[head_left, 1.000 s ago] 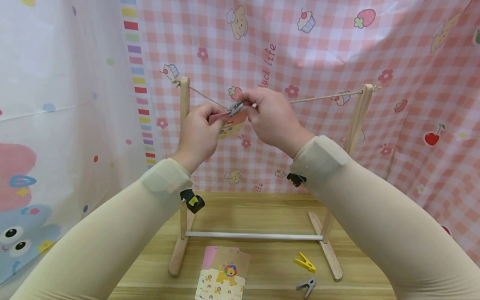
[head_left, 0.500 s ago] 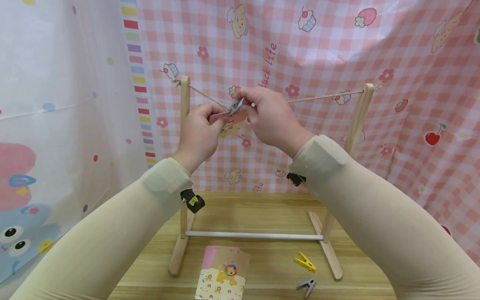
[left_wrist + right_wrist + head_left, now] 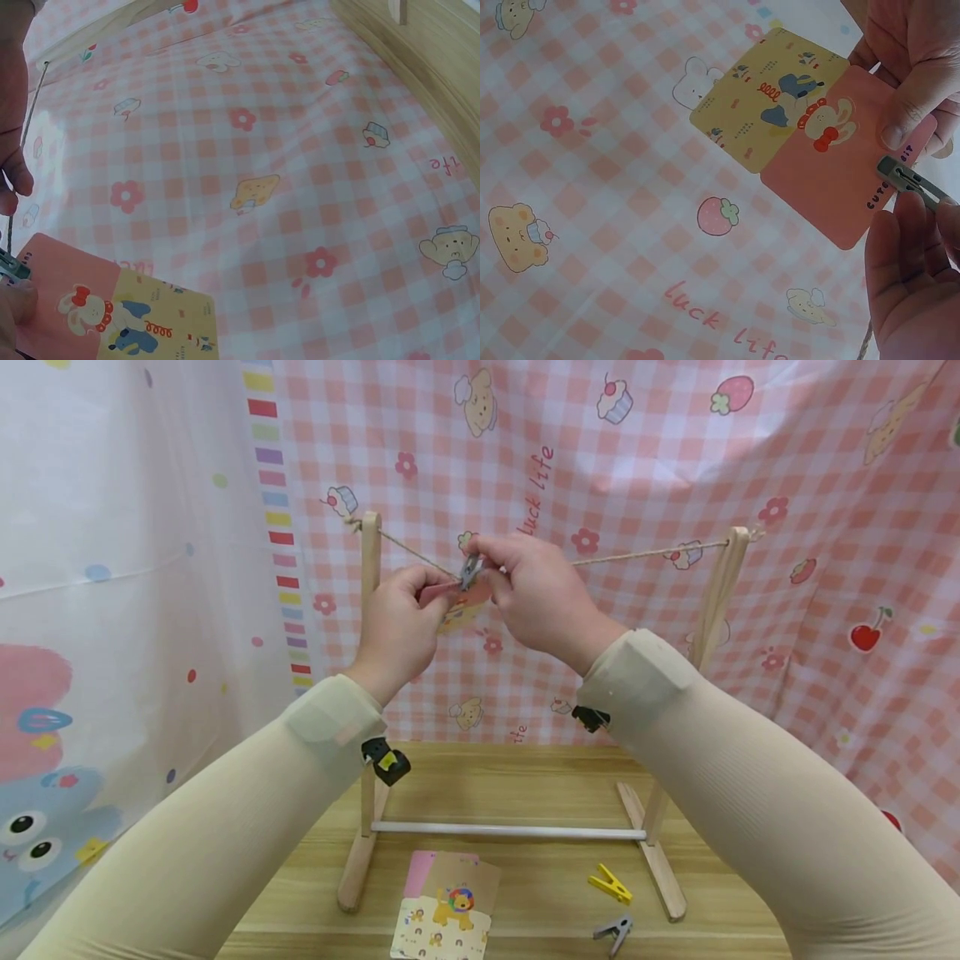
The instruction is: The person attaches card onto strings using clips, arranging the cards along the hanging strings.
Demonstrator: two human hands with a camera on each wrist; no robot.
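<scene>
Up at the rope, my left hand pinches the edge of a pink and yellow card printed with a rabbit. Its thumb lies flat on the card's pink end in the right wrist view. A grey clothespin sits at that same end, its tip over the card's printed lettering. My right hand holds the clothespin's handle end between thumb and fingers. The rope dips down to where both hands meet. Part of the card is hidden behind the hands in the head view.
The rope runs between two wooden posts joined low down by a white bar. On the wooden table lie overlapping cards, a yellow clothespin and another grey clothespin. A checked cloth hangs behind.
The grey clothespin in my right hand has turned more upright, and its handles look less splayed. My left hand and the card stay nearly in place.
</scene>
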